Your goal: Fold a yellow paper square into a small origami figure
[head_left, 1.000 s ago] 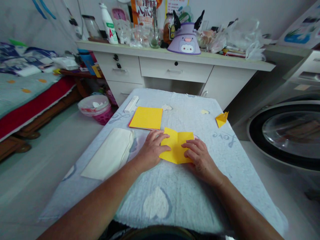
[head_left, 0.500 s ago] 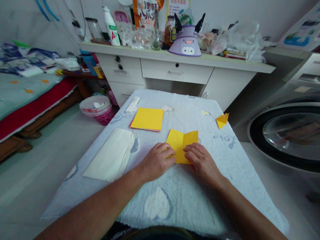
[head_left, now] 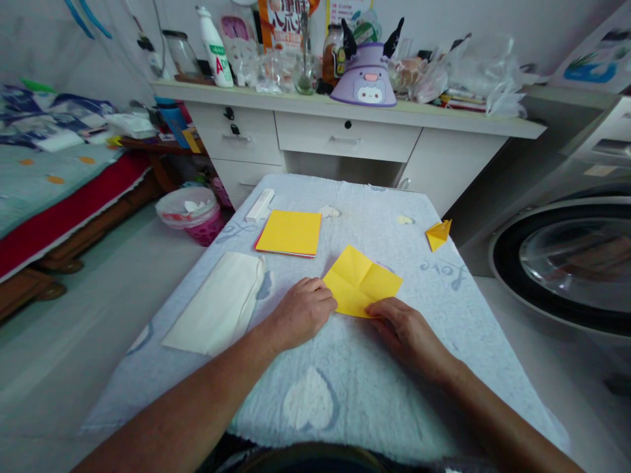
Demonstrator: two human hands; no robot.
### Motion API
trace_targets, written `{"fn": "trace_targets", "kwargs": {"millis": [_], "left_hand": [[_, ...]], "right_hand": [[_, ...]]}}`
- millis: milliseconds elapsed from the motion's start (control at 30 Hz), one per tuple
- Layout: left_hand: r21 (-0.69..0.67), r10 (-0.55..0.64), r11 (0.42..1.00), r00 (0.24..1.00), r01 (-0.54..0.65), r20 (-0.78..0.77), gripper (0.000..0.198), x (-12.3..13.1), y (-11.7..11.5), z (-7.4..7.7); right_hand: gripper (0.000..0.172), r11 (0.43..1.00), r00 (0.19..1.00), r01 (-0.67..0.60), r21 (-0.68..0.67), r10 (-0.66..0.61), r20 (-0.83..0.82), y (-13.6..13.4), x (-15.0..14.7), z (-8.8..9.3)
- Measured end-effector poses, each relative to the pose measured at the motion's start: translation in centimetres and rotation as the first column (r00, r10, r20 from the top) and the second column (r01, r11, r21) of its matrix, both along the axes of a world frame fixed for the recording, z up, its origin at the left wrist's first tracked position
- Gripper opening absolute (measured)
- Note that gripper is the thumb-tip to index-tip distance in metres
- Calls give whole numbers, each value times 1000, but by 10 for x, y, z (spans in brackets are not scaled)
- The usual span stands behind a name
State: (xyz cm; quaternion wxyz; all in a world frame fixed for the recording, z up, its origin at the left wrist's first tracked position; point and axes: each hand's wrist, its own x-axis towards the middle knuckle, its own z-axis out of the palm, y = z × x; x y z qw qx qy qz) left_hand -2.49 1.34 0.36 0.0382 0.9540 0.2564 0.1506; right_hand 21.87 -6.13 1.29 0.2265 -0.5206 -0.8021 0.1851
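Note:
A square of yellow origami paper (head_left: 359, 279) with crossing creases lies turned at an angle in front of me. My left hand (head_left: 306, 309) is closed on its left edge, the fingers curled. At its lower right edge, my right hand (head_left: 401, 328) pinches the paper between thumb and fingers. Beyond it to the left rests a stack of coloured paper (head_left: 289, 232) with a yellow sheet on top. A small folded yellow paper piece (head_left: 438, 234) sits near the table's right edge.
A folded off-white cloth or paper packet (head_left: 217, 305) lies left of my left arm. Behind it is a narrow white box (head_left: 259, 205). The patterned cloth covers the table (head_left: 310, 401). A white desk (head_left: 345, 135) stands behind, a washing machine (head_left: 582, 256) at right, a pink bin (head_left: 192, 213) at left.
The yellow sheet has turned from square-on to a slant and lies flatter and more opened out. My right hand has shifted slightly right and down, my left slightly left.

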Motion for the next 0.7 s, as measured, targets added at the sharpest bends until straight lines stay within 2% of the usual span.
{"fn": "trace_targets", "kwargs": {"millis": [167,267,367,533,700], "left_hand": [[-93,-4,996,997,11,72,12,-2,1,4],[-170,5,985,998,6,67,10,-3,2,7],[-247,20,969,998,-3,65,7,-4,4,7],[-333,94,941,992,-61,86,12,-6,8,5],[-386,172,914,981,-126,88,11,-9,12,1]], "right_hand": [[12,980,991,27,-199,-51,-120,5,-3,16],[12,967,985,56,-248,-95,-147,6,-8,16],[10,972,980,89,-217,-125,-156,6,-9,6],[13,985,973,167,-48,-173,-154,5,-6,-14],[10,969,963,246,-36,-248,-106,3,-6,-20]]}}
